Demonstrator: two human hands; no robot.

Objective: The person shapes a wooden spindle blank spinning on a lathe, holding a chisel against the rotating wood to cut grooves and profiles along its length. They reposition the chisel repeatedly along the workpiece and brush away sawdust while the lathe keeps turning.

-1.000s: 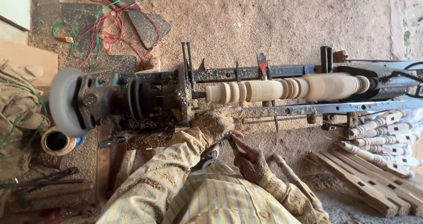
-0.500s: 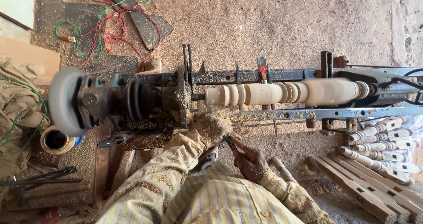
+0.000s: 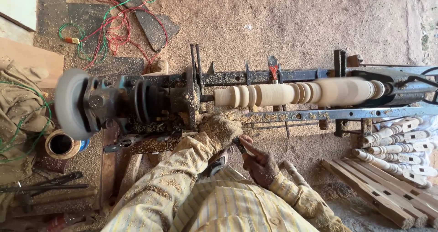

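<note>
Left hand (image 3: 222, 129), sawdust-caked, clenched just near the lathe bed (image 3: 319, 114); right hand (image 3: 259, 161) fingers pinch small dark tool (image 3: 239, 145) beside it. Turned wooden spindle (image 3: 296, 93) clamped between centres, far of hands.

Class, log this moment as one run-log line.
left hand: sawdust-coated, beside lathe | right hand: holds small tool | spindle: mounted

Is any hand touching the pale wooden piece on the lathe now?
No: both the left hand and right hand are below the wooden piece, apart from it.
</note>
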